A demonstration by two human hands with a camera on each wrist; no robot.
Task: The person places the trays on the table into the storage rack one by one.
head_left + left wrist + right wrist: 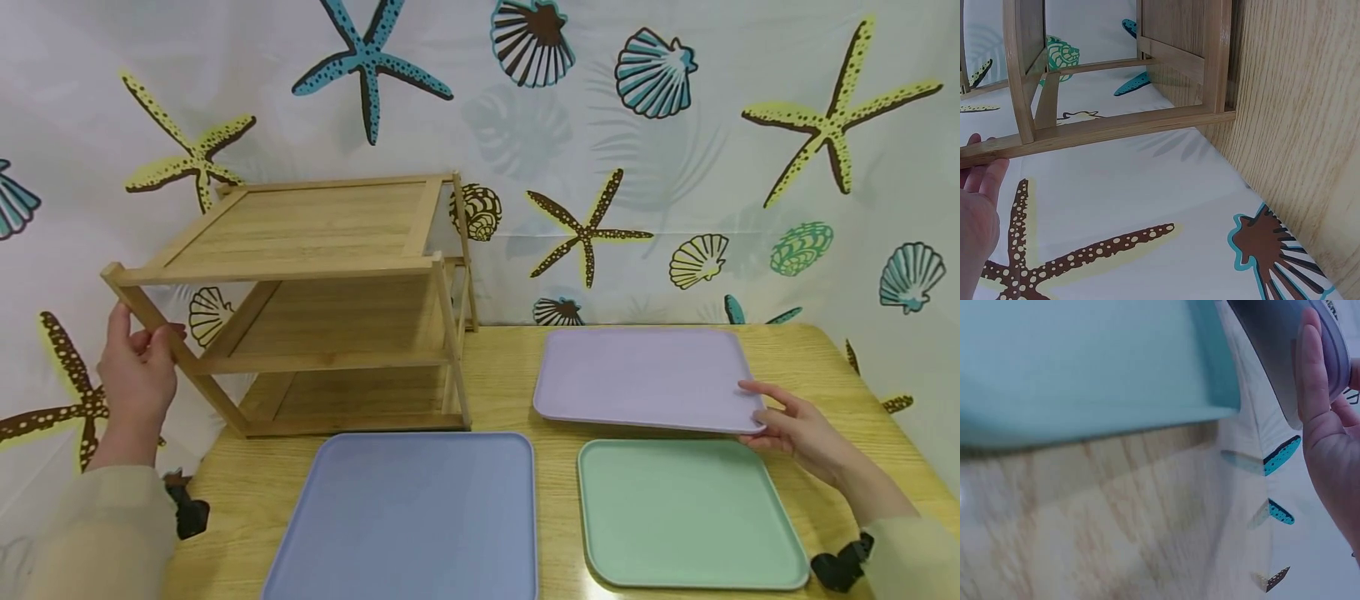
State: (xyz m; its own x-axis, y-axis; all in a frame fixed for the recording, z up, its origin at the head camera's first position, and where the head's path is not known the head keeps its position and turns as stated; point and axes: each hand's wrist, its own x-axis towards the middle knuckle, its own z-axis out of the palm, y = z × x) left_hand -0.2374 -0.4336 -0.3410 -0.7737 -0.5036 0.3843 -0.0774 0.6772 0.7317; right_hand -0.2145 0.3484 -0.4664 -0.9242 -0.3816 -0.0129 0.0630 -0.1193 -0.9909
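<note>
At right, the lilac tray partly hides the right hand.

Head view, high, facing down; wrist views, close — table shared

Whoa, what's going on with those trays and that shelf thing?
Somebody's left hand is gripping the front left post of a three-tier wooden rack. Their right hand pinches the near right corner of a flat, rectangular lilac tray, whose near edge looks lifted. A rectangular blue tray and a rectangular mint-green tray lie closer, on the wood-grain table.
</note>
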